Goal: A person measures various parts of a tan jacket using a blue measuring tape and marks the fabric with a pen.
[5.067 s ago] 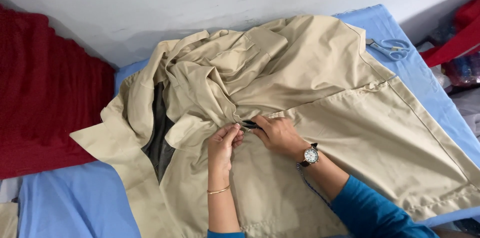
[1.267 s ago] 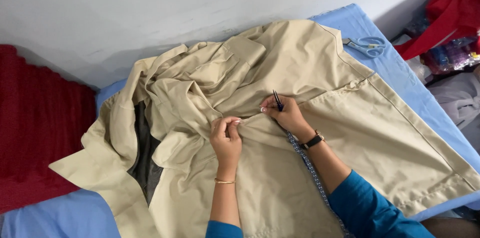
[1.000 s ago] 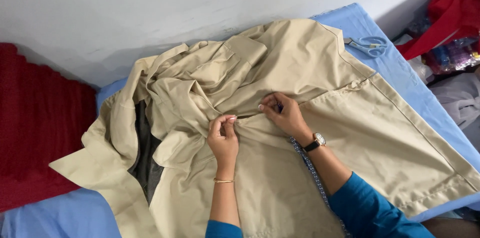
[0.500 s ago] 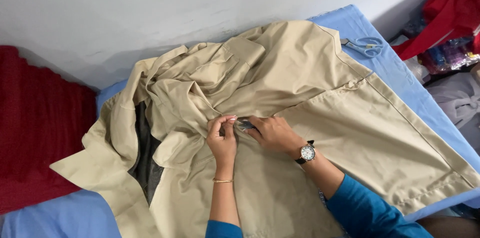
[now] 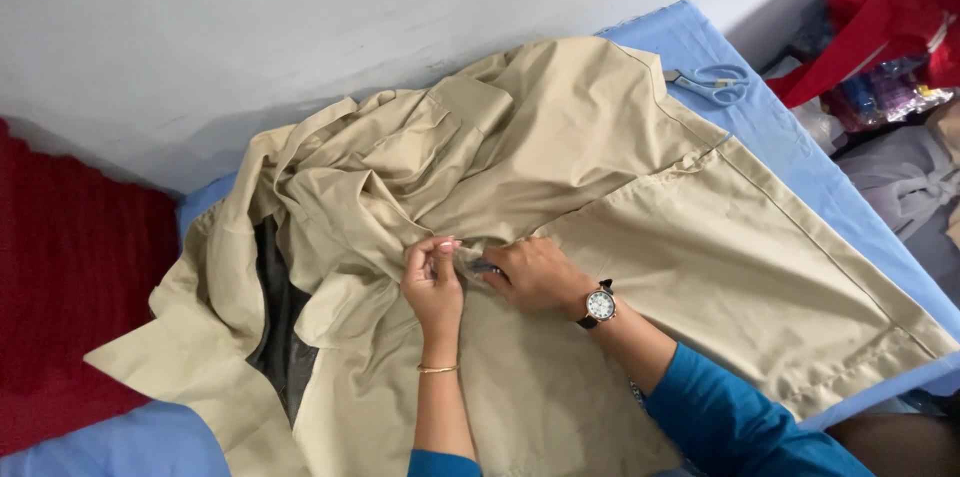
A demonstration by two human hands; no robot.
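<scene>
- beige garment (image 5: pixel 620 237) spread wide over blue-covered table (image 5: pixel 770 127), bunched and folded toward 10 o'clock, flatter toward 4 o'clock.
- left hand (image 5: pixel 433 282) near centre of the cloth, fingertips drawn together, pinching a small fold of the beige fabric.
- right hand (image 5: pixel 535 275) just beside it at 3 o'clock, knuckles up, fingers curled shut on the same fold and on a small dark object (image 5: pixel 486 266) peeking out between the two hands; too small to make out what kind.
- wristwatch (image 5: pixel 600 305) with white round dial on the right wrist, thin gold bangle (image 5: pixel 437 369) on the left wrist, blue sleeve (image 5: pixel 730 417) at 5 o'clock, cut off by the lower edge.
- dark grey lining (image 5: pixel 280 337) showing in an opening of the garment at 8 o'clock.
- pale blue scissors (image 5: pixel 715 85) lying on the table at 1 o'clock, well apart from the hands.
- clear packets with colourful contents (image 5: pixel 885 97) at 2 o'clock, below red cloth (image 5: pixel 880 27), partly hidden and hard to read.
- dark red fabric (image 5: pixel 70 317) at 9 o'clock, cut off by the left edge.
- grey cloth (image 5: pixel 900 187) at 3 o'clock, only partly in view.
</scene>
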